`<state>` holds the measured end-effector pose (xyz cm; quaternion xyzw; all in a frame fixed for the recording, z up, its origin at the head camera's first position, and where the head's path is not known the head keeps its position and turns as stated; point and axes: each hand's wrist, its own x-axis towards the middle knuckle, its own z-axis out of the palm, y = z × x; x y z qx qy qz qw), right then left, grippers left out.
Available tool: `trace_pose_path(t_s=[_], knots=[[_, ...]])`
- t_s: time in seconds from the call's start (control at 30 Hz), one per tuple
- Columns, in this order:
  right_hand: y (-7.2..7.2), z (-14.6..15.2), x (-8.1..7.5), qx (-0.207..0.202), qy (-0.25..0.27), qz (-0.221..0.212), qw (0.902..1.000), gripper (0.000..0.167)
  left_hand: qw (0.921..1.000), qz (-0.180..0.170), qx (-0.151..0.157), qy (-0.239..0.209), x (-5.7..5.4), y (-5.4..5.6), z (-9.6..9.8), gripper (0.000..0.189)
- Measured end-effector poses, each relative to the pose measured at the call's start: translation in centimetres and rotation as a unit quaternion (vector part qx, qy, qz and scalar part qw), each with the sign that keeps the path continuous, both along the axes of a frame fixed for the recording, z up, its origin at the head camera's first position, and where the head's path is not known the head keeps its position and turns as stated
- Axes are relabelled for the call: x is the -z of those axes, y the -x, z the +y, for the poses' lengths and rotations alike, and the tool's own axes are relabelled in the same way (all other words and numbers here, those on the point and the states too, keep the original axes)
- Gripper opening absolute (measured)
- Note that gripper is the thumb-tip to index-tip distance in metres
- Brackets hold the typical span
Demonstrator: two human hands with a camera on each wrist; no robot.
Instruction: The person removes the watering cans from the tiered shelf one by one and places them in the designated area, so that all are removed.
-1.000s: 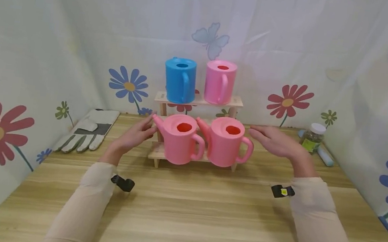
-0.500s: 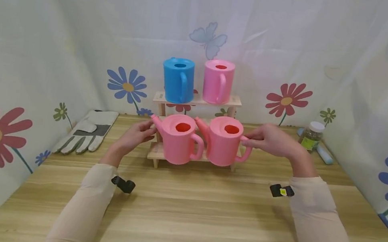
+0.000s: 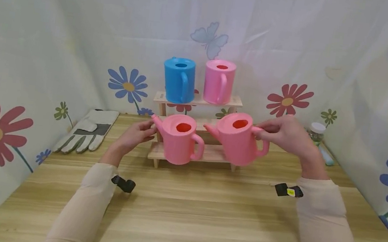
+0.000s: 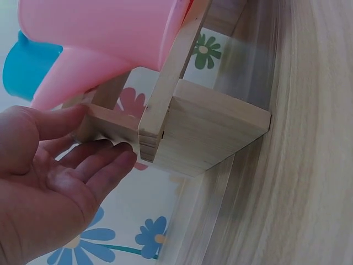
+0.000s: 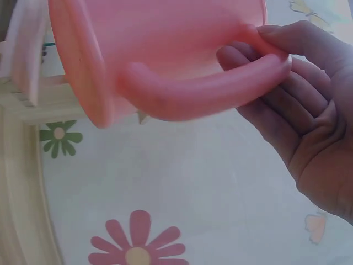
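One tilted pink watering can (image 3: 239, 144), centre-right: seemingly lifted, my right hand (image 3: 288, 136) pinching its handle | unlifted: blue can (image 3: 173, 84), upper pink can (image 3: 213, 84), central pink can (image 3: 176, 145) | left hand (image 3: 134, 134) at rack (image 3: 213, 154), centre-left: grip, can't tell

Right pink watering can (image 3: 240, 145): red opening on top, spout left, tilted left, handle pinched by right hand (image 3: 287, 134), at right end of rack's lower shelf. Left pink watering can (image 3: 178, 145): matching, upright on that shelf. Wooden rack (image 3: 211, 154): pale, stepped, upright; left hand (image 3: 136, 134) grips its left side.
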<state>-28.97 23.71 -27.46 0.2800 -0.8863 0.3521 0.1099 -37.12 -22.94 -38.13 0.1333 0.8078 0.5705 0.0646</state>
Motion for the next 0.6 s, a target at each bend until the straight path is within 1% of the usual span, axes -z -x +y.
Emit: trace_pose_path(t_s=[0.13, 0.23, 0.3, 0.4, 0.5, 0.6], knots=[[-1.1, 1.2, -0.8, 0.024, 0.063, 0.001, 0.9977, 0.023, 1.0, -0.004, 0.0, 0.002, 0.0, -0.1, 0.0, 0.055], [-1.9, 2.4, -1.5, 0.044, 0.088, 0.012, 0.995, 0.022, 0.9999, -0.011, -0.001, 0.002, -0.2, -0.2, 0.1, 0.055], [-2.4, 3.3, -1.9, 0.062, 0.096, 0.026, 0.9931, 0.022, 0.9999, -0.013, 0.0, 0.001, -0.3, -0.2, 0.1, 0.055], [-3.1, 4.6, -2.5, 0.077, 0.124, 0.029, 0.9888, 0.023, 0.9999, -0.012, 0.0, -0.001, -0.4, -0.3, 0.1, 0.055], [-3.4, 5.4, -2.8, 0.112, 0.137, 0.03, 0.9838, 0.029, 0.9999, -0.01, 0.0, 0.0, -0.4, -0.3, 0.1, 0.054], [-3.0, 5.6, -2.8, 0.172, 0.142, 0.023, 0.9744, 0.039, 0.9999, -0.011, -0.002, 0.001, -0.3, -0.3, 0.0, 0.054]])
